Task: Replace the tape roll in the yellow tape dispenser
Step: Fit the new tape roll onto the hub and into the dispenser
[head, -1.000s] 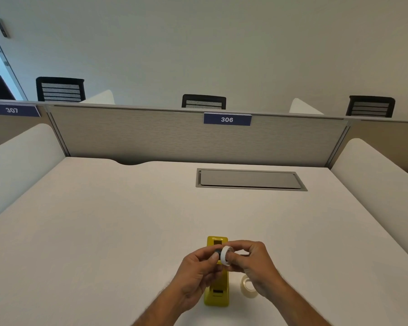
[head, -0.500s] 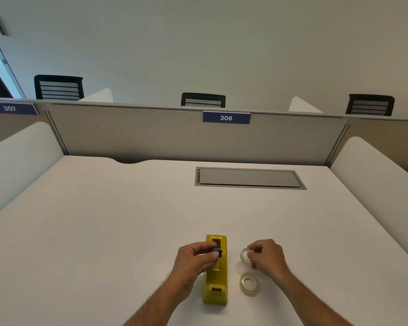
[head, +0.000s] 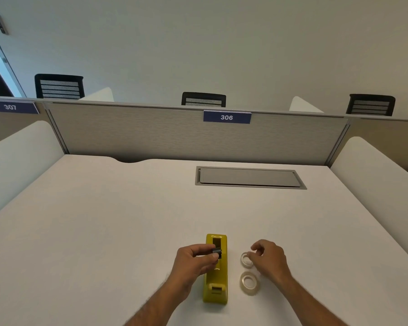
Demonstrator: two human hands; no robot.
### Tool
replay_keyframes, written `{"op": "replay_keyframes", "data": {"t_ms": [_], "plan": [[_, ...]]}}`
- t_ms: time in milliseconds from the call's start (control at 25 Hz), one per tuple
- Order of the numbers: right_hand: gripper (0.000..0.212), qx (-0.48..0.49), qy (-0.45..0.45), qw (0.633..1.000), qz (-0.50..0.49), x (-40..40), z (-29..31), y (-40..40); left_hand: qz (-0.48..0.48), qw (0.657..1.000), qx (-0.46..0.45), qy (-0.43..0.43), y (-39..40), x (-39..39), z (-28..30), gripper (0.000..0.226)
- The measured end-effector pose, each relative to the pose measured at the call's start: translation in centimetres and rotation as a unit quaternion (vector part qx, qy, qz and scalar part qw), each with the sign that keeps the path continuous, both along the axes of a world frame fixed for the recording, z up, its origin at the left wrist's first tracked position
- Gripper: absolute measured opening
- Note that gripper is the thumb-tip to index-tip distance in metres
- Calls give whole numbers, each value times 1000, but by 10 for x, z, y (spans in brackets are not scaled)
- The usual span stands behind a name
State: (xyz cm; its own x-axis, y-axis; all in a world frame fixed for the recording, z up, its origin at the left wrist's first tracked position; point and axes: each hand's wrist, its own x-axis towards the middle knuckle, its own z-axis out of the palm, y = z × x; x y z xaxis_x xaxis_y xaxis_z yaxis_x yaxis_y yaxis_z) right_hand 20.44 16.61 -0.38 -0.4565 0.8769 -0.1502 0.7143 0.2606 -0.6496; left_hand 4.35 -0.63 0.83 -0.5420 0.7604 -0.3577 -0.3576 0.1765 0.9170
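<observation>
The yellow tape dispenser [head: 216, 278] lies lengthwise on the white desk [head: 104, 231], its roll slot empty. My left hand [head: 193, 262] pinches the small black spindle [head: 217, 251] just above that slot. To the right of the dispenser a thin, nearly used-up tape ring [head: 246, 259] lies on the desk. My right hand [head: 267, 257] hovers at its right edge with fingers loosely curled and nothing in them. A fuller clear tape roll [head: 249, 281] lies flat just nearer to me.
A grey cable hatch [head: 249, 177] is set into the desk farther back. A beige partition with a "306" label [head: 226, 117] closes the far side, and white side dividers [head: 372, 175] flank the desk. Black chairs stand behind the partition.
My hands have separated: the right carried the thin ring off the spindle, set it on the desk right of the dispenser and let go. The left keeps the spindle over the dispenser.
</observation>
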Motion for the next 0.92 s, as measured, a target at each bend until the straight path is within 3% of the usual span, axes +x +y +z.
{"op": "replay_keyframes", "data": {"t_ms": [80, 240, 360, 520, 600, 720, 920], "plan": [[26, -3, -35, 998, 44, 4, 8, -9, 0, 1000, 2, -3, 0, 1, 0, 27], [70, 44, -203, 966, 154, 9, 9, -32, -3, 1000, 6, -7, 0, 4, 2, 26], [63, 50, -207, 962, 171, 10, 6, -40, -2, 1000, 11, -6, -1, 5, 5, 27], [51, 28, -126, 981, 143, 10, 12, -37, -4, 1000, 21, -7, -4, 5, 10, 26], [44, -46, 24, 993, 110, 10, 17, -36, -6, 1000, 21, 2, -5, 5, 13, 27], [47, -217, 263, 936, 88, 6, 26, -37, -16, 999, 22, 22, -6, 8, 16, 29], [51, -286, 320, 894, 130, -2, 32, -43, -26, 998, 29, 44, -5, 11, 22, 27]]}}
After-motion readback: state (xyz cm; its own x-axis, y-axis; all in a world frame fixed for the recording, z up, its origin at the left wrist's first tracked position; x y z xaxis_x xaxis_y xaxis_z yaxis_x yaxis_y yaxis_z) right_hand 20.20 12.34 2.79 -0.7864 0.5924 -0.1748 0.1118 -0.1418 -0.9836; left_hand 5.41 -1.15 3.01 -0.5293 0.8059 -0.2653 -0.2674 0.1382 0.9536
